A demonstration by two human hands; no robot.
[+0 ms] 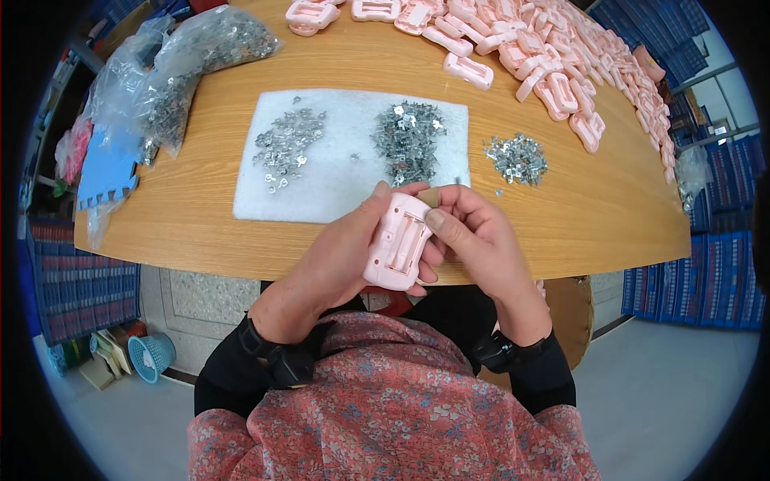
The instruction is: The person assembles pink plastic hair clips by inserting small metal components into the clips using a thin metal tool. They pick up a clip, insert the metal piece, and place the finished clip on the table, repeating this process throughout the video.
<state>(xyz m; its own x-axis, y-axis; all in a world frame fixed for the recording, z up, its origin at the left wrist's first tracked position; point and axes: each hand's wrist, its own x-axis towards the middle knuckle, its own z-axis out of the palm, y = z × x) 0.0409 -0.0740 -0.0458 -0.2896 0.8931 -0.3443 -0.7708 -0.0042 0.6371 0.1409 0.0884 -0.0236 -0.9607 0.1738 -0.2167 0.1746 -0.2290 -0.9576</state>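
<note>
My left hand [341, 244] is closed round a pale pink plastic casing [395, 248], thumb along its upper left edge and fingers beneath. The casing lies tilted, its long battery compartment facing up, over the table's near edge. At its upper right corner, my right hand [488, 240] presses thumb and bent forefinger together; a tan wrap covers one fingertip. Whatever sits between those fingers is hidden. Beyond both hands lies a white foam sheet [337, 200] bearing a sparse pile of small metal pieces [290, 144] on the left and a denser pile of metal pieces [407, 144] on the right.
Another heap of metal bits [516, 159] rests on the wooden table [593, 216] right of the foam. Many pink casings [529, 48] are piled along the far right. Clear bags of metal parts [172, 88] and a blue foam mat [108, 164] occupy the far left.
</note>
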